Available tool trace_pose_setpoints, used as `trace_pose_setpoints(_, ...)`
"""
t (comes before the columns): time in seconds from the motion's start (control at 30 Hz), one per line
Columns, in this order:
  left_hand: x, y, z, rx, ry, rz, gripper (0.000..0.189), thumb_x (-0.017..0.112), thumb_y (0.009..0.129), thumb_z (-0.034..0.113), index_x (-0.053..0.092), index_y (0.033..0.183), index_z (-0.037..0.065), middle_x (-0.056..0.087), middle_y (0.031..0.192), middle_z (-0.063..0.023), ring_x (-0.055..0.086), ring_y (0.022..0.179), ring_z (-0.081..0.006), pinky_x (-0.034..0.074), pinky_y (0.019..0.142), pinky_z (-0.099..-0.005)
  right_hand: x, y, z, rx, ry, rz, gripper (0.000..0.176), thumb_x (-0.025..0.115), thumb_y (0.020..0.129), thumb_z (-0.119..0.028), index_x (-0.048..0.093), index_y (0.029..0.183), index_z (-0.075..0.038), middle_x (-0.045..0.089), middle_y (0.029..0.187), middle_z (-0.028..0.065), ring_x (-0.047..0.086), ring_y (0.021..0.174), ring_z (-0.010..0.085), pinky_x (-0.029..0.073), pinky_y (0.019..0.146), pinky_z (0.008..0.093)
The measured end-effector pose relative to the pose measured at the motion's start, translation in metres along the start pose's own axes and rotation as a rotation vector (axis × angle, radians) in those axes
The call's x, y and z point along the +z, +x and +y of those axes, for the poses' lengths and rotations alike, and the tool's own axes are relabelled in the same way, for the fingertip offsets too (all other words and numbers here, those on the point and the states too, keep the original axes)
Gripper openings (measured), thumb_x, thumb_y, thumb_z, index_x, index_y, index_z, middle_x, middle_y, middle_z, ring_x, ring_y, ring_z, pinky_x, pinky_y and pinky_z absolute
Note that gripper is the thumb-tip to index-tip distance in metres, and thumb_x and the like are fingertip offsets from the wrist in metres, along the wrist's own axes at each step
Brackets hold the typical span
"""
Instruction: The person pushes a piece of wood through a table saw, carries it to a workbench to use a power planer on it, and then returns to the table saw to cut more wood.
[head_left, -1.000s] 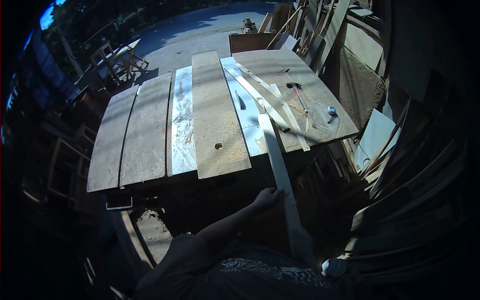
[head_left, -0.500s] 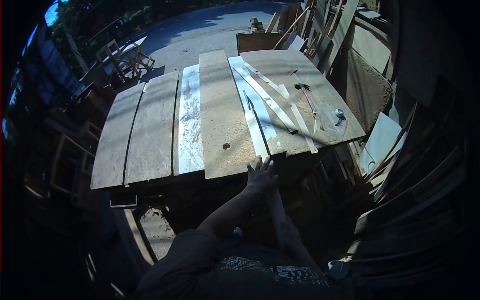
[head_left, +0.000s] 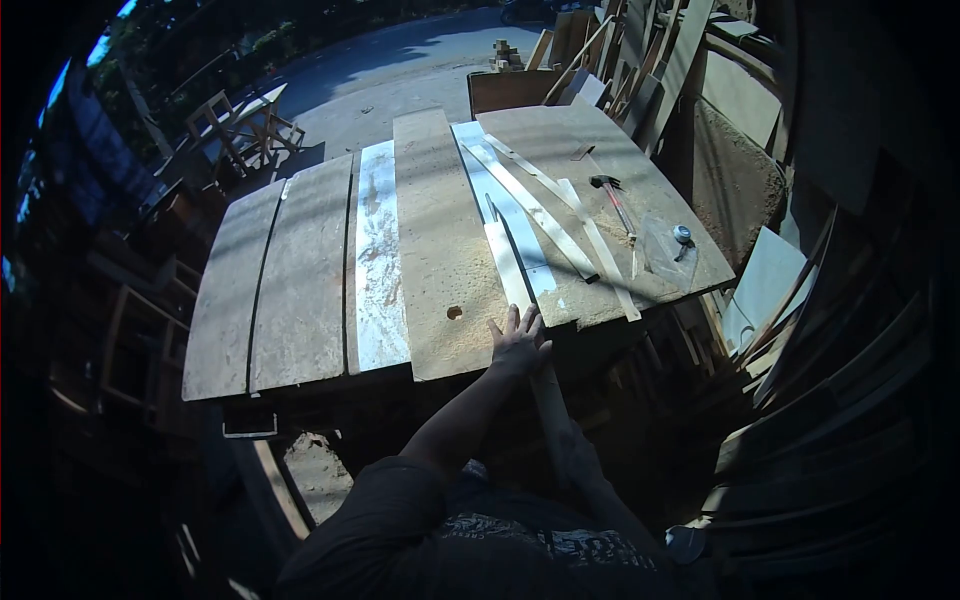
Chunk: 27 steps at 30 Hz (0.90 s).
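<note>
A long pale wooden strip (head_left: 510,268) lies on the worktable (head_left: 440,215) beside a dark straight slot, and its near part sticks out over the front edge toward my body. My left hand (head_left: 518,345) rests on the strip at that edge, fingers spread and pointing away from me. Lower down in shadow, my right hand (head_left: 580,462) is closed around the strip's near end; its fingers are hard to make out. Just past the strip's far end, a thin dark upright piece (head_left: 491,207) stands at the slot.
Right of the slot lie loose thin strips (head_left: 545,215), a hammer (head_left: 615,200), a clear plastic bag (head_left: 668,255) and a small round object (head_left: 682,234). Sawdust and a hole (head_left: 454,313) mark the tabletop. Boards (head_left: 735,95) lean at right; a wooden frame (head_left: 235,130) stands back left.
The strip and my left hand have slid slightly forward, the fingers now lying farther over the table edge. The strip's far end has come closer to the upright piece. The view has tilted a little.
</note>
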<state>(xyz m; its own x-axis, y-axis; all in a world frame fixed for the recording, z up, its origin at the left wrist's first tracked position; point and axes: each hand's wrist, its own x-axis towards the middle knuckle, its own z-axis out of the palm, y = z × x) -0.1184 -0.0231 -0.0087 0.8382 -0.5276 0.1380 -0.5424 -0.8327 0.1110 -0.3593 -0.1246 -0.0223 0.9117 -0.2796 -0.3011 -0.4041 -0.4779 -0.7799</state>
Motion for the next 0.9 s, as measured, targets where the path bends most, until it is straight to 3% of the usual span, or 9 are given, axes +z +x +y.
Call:
trace_pose_setpoints(0.23, 0.002, 0.013, -0.005, -0.022, 0.014, -0.041, 0.071, 0.041, 0.089, 0.061, 0.032, 0.147, 0.02, 0.02, 0.156, 0.0028, 0.013, 0.145, -0.0277, 0.012, 0.104, -0.0734, 0.003, 0.012, -0.005, -0.022, -0.023, 0.036, 0.048, 0.038, 0.098, -0.038, 0.036, 0.14, -0.016, 0.062, 0.099, 0.0309, 0.059, 0.097, 0.0483, 0.047, 0.079, 0.0531)
trace_pose_setpoints(0.33, 0.004, 0.022, -0.01, -0.034, 0.015, -0.077, 0.072, 0.04, 0.089, 0.062, 0.03, 0.148, 0.021, 0.017, 0.157, 0.004, 0.008, 0.146, -0.0262, 0.009, 0.104, -0.0739, -0.001, 0.017, -0.016, 0.068, 0.026, -0.015, 0.05, 0.039, 0.098, -0.041, 0.04, 0.138, -0.013, 0.06, 0.108, 0.0301, 0.055, 0.106, 0.0483, 0.047, 0.085, 0.0509)
trace_pose_setpoints(0.63, 0.0, 0.042, -0.024, -0.025, -0.006, -0.102, 0.074, 0.037, 0.09, 0.064, 0.027, 0.149, 0.021, 0.016, 0.157, 0.003, 0.007, 0.146, -0.0271, 0.008, 0.105, -0.0729, 0.006, 0.041, -0.02, -0.018, 0.037, 0.048, 0.048, 0.041, 0.097, -0.038, 0.042, 0.136, -0.01, 0.059, 0.111, 0.0292, 0.054, 0.108, 0.0474, 0.046, 0.086, 0.0497)
trace_pose_setpoints(0.7, -0.007, 0.047, -0.024, -0.04, -0.024, -0.132, 0.073, 0.039, 0.09, 0.061, 0.027, 0.149, 0.02, 0.016, 0.157, 0.0024, 0.007, 0.146, -0.0274, 0.008, 0.105, -0.0726, 0.01, 0.048, -0.016, -0.041, 0.008, 0.049, 0.047, 0.039, 0.098, -0.038, 0.039, 0.137, -0.012, 0.062, 0.102, 0.0307, 0.058, 0.1, 0.0485, 0.046, 0.08, 0.0527)
trace_pose_setpoints(0.9, -0.012, 0.058, -0.034, -0.033, -0.094, -0.157, 0.072, 0.042, 0.09, 0.056, 0.025, 0.149, 0.019, 0.015, 0.158, 0.0011, 0.006, 0.146, -0.0287, 0.005, 0.106, -0.0719, 0.011, 0.068, -0.019, -0.033, 0.007, 0.018, 0.048, 0.039, 0.097, -0.039, 0.037, 0.138, -0.013, 0.062, 0.099, 0.0305, 0.059, 0.097, 0.0491, 0.047, 0.079, 0.0536)
